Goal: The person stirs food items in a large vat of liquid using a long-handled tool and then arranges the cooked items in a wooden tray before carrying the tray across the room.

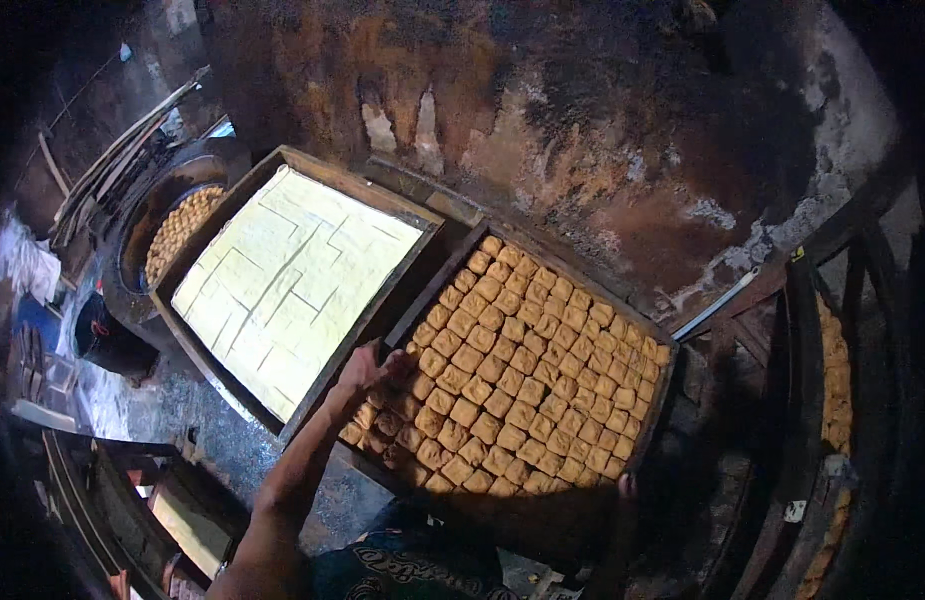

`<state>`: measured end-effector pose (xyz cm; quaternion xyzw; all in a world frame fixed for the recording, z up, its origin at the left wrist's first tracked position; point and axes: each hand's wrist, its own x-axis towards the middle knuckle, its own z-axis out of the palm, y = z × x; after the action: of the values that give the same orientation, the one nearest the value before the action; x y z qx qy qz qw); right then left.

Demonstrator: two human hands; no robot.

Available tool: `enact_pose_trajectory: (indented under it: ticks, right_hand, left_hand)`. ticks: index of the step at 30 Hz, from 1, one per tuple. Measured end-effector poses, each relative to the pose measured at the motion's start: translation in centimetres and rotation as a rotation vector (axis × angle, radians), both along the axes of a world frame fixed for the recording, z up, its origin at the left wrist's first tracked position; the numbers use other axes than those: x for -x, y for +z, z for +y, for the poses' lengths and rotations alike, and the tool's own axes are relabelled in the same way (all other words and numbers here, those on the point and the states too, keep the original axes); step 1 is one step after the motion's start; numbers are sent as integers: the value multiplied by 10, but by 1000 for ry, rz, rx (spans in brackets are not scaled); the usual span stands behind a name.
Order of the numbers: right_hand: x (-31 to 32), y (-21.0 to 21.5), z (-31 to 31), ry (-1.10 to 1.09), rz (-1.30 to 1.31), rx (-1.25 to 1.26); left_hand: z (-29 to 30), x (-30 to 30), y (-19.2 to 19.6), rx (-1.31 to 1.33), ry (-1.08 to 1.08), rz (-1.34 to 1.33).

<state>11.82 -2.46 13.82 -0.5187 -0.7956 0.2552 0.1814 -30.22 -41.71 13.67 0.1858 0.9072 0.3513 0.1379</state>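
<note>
A square wooden tray (414, 310) full of golden-brown fried tofu pieces (527, 375), set in close rows, lies tilted in front of me. At its left side my left hand (364, 375) is closed on the rim, thumb over the edge beside the pieces. My right hand (625, 487) is at the lower right corner of the same tray; a thumb shows on the rim, and the other fingers are lost in shadow. Left of this tray, close against it, stands a wooden frame (354, 178) holding pale, cut slabs of tofu (292, 285).
A round wok (132, 240) with small fried pieces stands at the far left, near a dark bucket (110, 335) and long sticks (122, 160). A stained wall (582, 130) rises behind. Racked trays (832, 380) of brown pieces stand right; another frame (192, 520) is lower left.
</note>
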Motion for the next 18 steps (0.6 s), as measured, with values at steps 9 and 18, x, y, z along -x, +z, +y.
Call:
enact_pose_trajectory:
  ticks: [9,18]
  right_hand:
    - [83,36,-110,606,86,54]
    - [-31,51,-437,1286,81,173]
  left_hand:
    - [-101,-74,-9,-700,-178,-808]
    - [-220,-450,122,-684,-215,-281]
